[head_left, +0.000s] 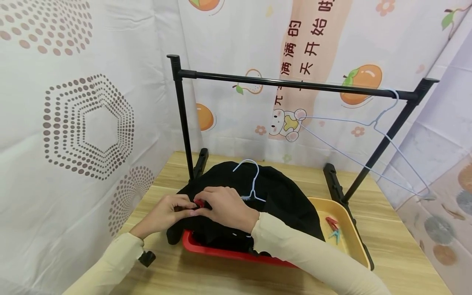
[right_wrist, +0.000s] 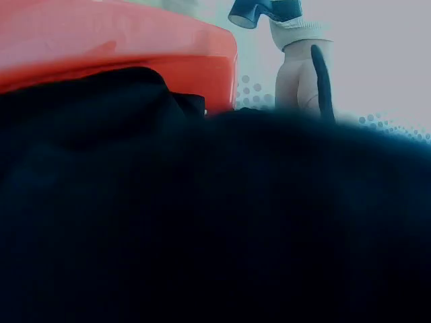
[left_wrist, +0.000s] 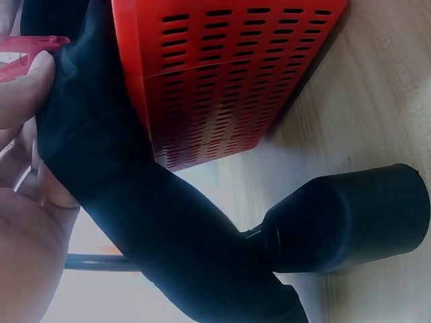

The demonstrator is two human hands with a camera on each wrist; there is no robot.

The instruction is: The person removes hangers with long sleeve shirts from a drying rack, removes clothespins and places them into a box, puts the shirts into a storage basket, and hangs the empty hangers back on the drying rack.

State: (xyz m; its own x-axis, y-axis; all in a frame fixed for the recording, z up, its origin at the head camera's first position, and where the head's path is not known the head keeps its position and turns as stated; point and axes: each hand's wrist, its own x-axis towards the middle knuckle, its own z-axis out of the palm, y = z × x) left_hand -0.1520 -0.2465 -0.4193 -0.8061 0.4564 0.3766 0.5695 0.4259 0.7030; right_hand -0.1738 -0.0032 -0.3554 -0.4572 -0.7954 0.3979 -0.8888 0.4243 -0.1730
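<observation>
Fastening seems best done with folds kept flat: the garment (head_left: 287, 200), draped over the red basket (head_left: 221, 251), is pinched at its left by the left hand (head_left: 167, 211), the red clip (head_left: 199, 203) apparently by the right hand (head_left: 230, 207); the grip should be tested before release.

Matt black cloth (head_left: 295, 198), red plastic basket (left_wrist: 222, 74) (glossy), smooth wood-grain tabletop (head_left: 402, 241)
</observation>
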